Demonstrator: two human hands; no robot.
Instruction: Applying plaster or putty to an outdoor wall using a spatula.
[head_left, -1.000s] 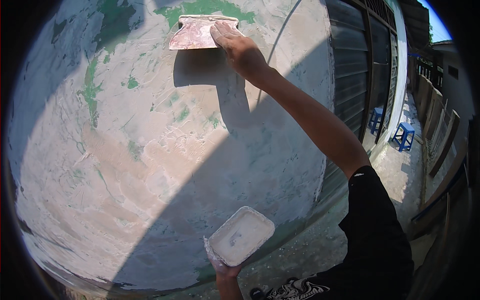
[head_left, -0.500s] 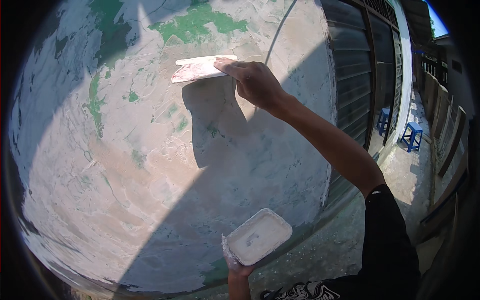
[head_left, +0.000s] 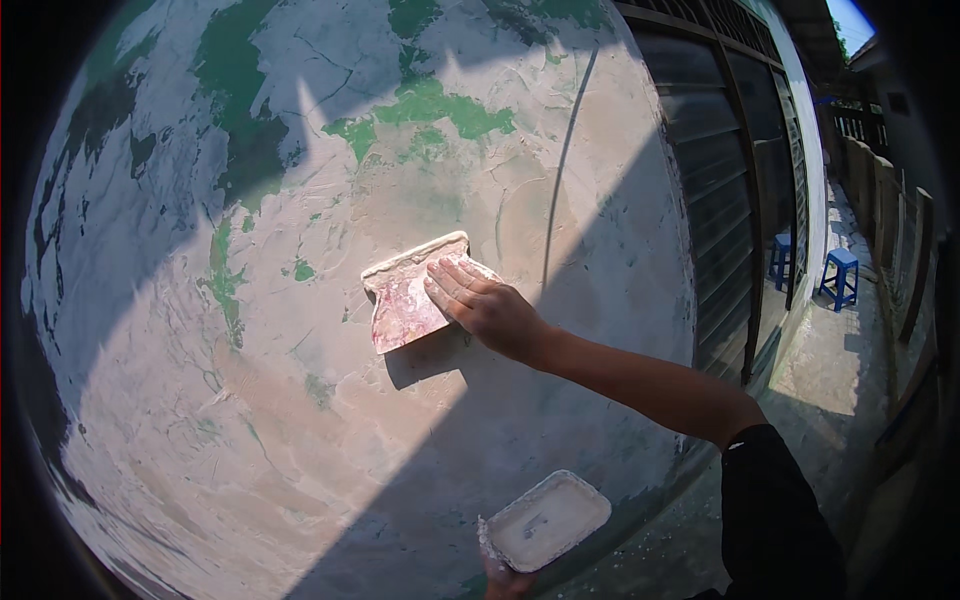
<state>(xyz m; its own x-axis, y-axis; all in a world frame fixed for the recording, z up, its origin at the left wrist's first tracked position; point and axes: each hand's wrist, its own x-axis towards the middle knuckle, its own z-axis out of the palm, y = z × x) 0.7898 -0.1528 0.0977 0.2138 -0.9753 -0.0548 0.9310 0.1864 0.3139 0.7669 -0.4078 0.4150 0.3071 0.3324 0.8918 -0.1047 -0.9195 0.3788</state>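
My right hand [head_left: 490,312] grips a wide putty spreader [head_left: 405,308], fingers laid flat over its face and the thumb hidden. Pale and pinkish filler smears the blade, and a thick whitish ridge runs along its upper edge. The spreader lies close against the wall [head_left: 330,420], tilted, casting a short shadow below it. Low in the view, my left hand [head_left: 507,580] supports a shallow rectangular tray [head_left: 525,496] from beneath its near left corner. Whitish paste coats the inside and rim of the tray. Part of my left hand is cut off by the lower edge.
Green paint patches [head_left: 445,110] show through the whitish skim coat. A louvred window [head_left: 705,180] in a dark frame adjoins the wall at right. Beyond it, a blue stool [head_left: 840,278] stands on a concrete path [head_left: 815,365] beside a wooden fence [head_left: 880,200].
My right hand has drawn the spreader down the wall, and its face now shows more fully. The view has shifted, so the tray in my left hand appears lower and farther right.
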